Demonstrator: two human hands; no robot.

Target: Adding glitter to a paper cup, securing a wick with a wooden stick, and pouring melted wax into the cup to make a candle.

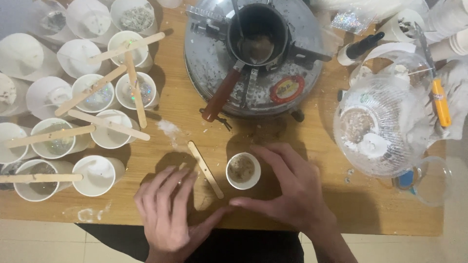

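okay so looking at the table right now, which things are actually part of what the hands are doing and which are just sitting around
In hand:
small paper cup, cupped by the right hand
wooden stick, beside the left hand

Lying about:
stick-topped cups
hot plate with pot
glass jug

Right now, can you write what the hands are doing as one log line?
left hand: flat on table, empty | right hand: curved beside small cup | wooden stick: between hands
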